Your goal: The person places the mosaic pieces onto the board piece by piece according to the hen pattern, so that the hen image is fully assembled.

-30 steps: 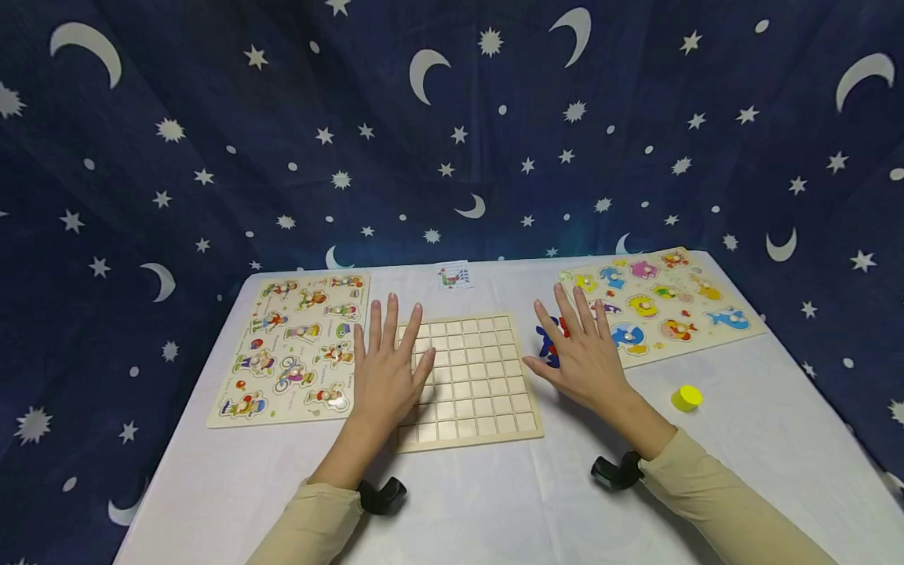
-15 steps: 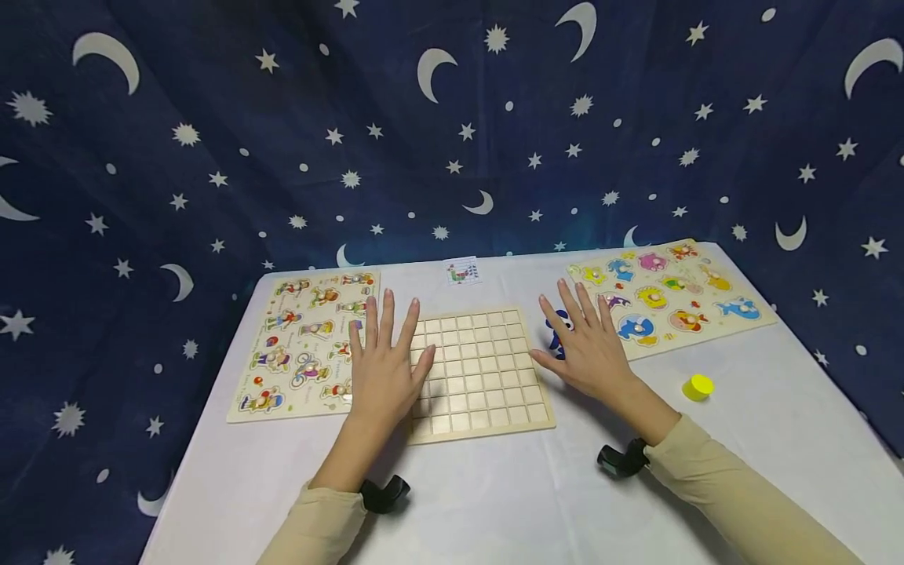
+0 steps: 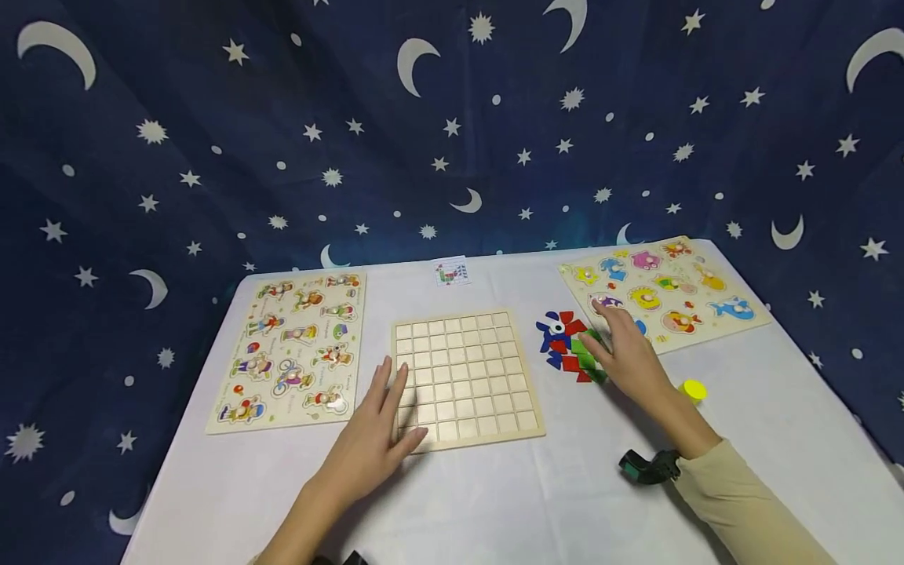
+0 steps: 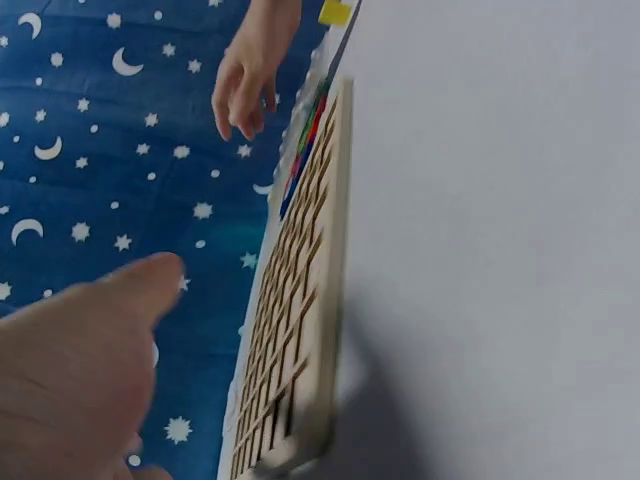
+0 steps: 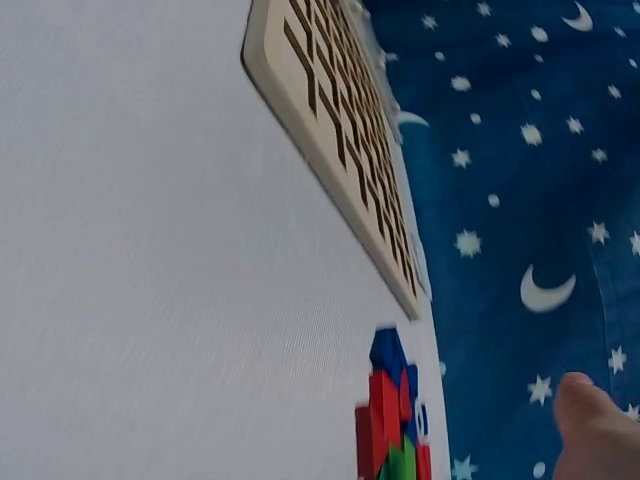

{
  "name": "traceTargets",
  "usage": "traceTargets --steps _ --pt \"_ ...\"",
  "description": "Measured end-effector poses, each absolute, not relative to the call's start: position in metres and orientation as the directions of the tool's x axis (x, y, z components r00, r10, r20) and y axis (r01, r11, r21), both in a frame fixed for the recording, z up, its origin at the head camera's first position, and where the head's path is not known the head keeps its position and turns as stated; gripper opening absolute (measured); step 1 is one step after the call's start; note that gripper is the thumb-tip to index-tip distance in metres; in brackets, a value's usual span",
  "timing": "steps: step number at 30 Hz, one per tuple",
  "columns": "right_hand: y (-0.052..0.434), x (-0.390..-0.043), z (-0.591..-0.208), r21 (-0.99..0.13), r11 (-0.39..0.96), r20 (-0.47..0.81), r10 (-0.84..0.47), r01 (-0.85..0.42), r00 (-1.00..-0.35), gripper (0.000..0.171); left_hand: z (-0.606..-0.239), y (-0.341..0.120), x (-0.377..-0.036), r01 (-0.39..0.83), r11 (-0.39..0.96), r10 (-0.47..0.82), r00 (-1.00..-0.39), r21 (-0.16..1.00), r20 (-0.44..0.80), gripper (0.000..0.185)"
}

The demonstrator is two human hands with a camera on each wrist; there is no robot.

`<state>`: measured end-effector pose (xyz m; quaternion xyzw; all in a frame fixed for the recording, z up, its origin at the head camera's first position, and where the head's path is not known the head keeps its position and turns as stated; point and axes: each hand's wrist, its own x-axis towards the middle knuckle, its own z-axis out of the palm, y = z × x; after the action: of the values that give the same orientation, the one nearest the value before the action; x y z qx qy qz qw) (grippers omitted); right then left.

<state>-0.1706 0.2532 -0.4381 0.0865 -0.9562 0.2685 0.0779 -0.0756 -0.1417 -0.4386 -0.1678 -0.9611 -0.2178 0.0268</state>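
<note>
A: Where is each hand?

B: My left hand lies flat, fingers straight, on the near left corner of the grid board, gripping nothing. My right hand hangs over the right edge of the colored tiles, fingers relaxed, holding nothing.

A: Procedure for the step?

B: I judge: keep the board pinned flat; pinch one tile at the pile's edge; lift straight up so neighbors stay put.

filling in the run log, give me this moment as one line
left hand: flat on grid board near corner | right hand: over coloured pieces, grip unclear | yellow cap: beside right wrist
</note>
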Motion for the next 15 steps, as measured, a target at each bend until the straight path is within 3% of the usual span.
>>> traceTargets --steps 4,9,15 --pt "0.265 -0.164 -0.44 -0.504 0.843 0.165 -0.116 -0.185 -0.979 0.059 -0.445 -0.141 -0.06 0.319 0.861 0.308 -0.947 0.396 0.094 0.097" --pt "0.268 -0.155 -0.443 -0.462 0.855 0.18 -0.168 -0.234 -0.969 0.047 -0.456 -0.139 -0.056 0.308 0.888 0.311 -0.949 0.342 0.047 0.094" --pt "0.265 -0.147 -0.449 -0.443 0.856 0.163 -0.215 -0.266 -0.963 0.038 -0.464 -0.14 -0.06 0.252 0.884 0.264 -0.964 0.394 0.025 0.093"
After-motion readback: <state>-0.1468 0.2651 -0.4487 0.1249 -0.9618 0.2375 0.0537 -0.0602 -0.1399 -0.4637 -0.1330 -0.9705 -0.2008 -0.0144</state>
